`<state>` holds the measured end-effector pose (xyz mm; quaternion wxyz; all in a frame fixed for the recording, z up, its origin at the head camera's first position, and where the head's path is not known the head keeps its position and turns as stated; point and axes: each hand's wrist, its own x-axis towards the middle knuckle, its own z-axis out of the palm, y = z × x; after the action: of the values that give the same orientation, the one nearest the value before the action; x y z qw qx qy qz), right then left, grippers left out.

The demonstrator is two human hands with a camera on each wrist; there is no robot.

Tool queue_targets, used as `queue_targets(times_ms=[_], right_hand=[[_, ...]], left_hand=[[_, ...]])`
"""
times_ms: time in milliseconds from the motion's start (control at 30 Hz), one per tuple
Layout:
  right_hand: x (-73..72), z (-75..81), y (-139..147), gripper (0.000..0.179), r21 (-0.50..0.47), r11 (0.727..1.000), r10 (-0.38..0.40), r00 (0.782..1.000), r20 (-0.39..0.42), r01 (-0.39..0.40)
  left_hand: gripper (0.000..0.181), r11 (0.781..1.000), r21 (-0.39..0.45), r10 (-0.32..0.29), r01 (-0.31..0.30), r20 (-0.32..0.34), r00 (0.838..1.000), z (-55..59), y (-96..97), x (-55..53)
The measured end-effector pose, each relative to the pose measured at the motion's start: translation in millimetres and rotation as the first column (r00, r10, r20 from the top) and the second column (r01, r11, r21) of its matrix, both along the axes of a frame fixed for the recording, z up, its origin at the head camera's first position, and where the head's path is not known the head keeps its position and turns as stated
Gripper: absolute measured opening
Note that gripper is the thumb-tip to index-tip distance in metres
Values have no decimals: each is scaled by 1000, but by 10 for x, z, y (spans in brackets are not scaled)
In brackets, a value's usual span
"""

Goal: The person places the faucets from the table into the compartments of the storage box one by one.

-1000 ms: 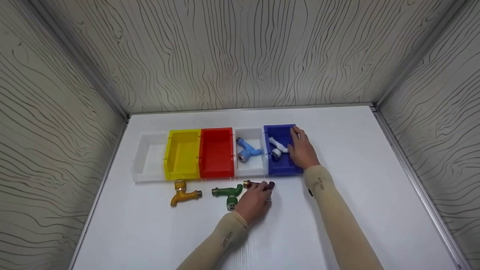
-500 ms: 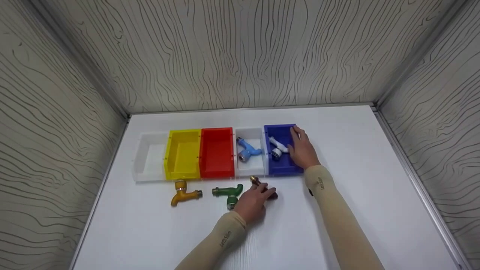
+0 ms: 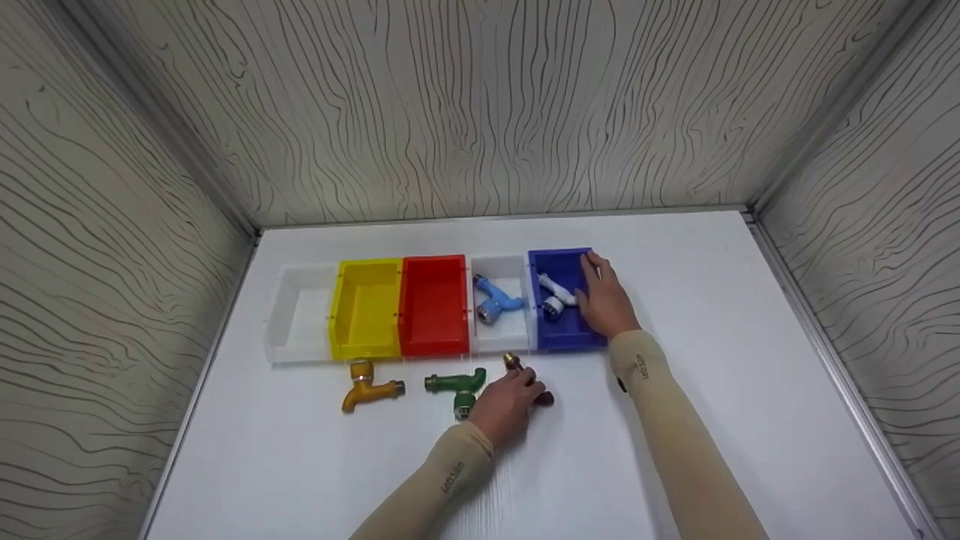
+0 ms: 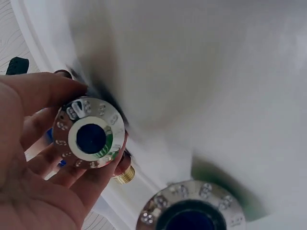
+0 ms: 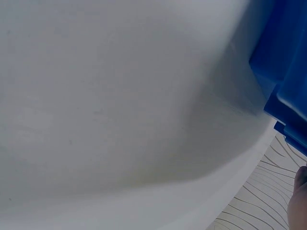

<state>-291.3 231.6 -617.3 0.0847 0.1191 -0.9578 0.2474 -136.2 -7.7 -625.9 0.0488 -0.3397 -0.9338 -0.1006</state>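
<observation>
In the head view my left hand (image 3: 508, 405) grips a dark maroon tap (image 3: 544, 399) on the white table. Its brass threaded end points toward the boxes. The left wrist view shows the tap's round chrome knob (image 4: 104, 158) between thumb and fingers; much of the body is hidden. My right hand (image 3: 606, 304) rests on the right edge of the blue box (image 3: 570, 341), fingers fairly straight. A white tap (image 3: 556, 295) lies inside that box, beside the thumb. A light-blue tap (image 3: 495, 298) lies in the adjoining white box (image 3: 501, 346).
Left of those stand a red box (image 3: 435, 307), a yellow box (image 3: 367, 307) and a translucent white box (image 3: 304, 315) in one row. A green tap (image 3: 455, 383) lies beside my left hand, and a yellow tap (image 3: 367, 391) farther left. Wood-patterned panels enclose the table.
My left hand has turned the maroon tap on the table: its brass end swung toward the boxes and its other end toward me. The right hand stays on the blue box.
</observation>
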Motion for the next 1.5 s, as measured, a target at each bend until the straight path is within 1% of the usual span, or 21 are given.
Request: queue_targets(times_ms=[133,267,333,400,467,567,667,833,1033,1167,1300,1400,1500], right_hand=[[-3,5,-1,68,-4,1000,-4,1000,20,4],[-9,-4,12,68,5,1000,-5,1000,27,5],[-7,-5,16,67,7,1000,-3,1000,16,3],[-3,-7,18,67,10,1000,-2,1000,2,2],[2,-3,18,67,11,1000,-1,1000,-11,1],[-3,-4,17,67,10,1000,-2,1000,-4,2],[-11,-7,14,67,7,1000,-2,1000,16,2],[-3,-3,25,67,-3,1000,1,999,37,-1],[-9,8,44,67,0,1000,-9,1000,23,9],[0,-4,39,68,7,1000,-12,999,33,12],[4,-12,24,69,1,1000,-8,999,46,8],[7,-2,12,68,-8,1000,-5,999,33,6],[16,9,9,68,-4,1000,3,1000,20,-3]], left_hand=[[29,1000,19,-20,20,-31,999,15,-9,19],[26,998,32,-51,54,-76,996,75,-9,23],[27,997,37,-66,70,-97,993,139,-11,26],[30,996,42,-74,78,-102,992,217,-18,27],[32,996,43,-75,79,-90,993,303,-29,18],[36,997,43,-65,67,-56,996,413,-66,-25],[38,998,44,-47,48,-33,998,508,-128,-96],[38,999,31,5,-5,5,1000,660,-256,-231],[43,998,20,57,-58,48,997,826,-429,-457],[43,996,19,83,-85,74,994,898,-556,-602],[46,994,7,111,-112,68,991,957,-695,-735],[49,988,14,151,-152,65,986,989,-792,-824],[51,980,14,197,-199,75,977,999,-873,-884]])
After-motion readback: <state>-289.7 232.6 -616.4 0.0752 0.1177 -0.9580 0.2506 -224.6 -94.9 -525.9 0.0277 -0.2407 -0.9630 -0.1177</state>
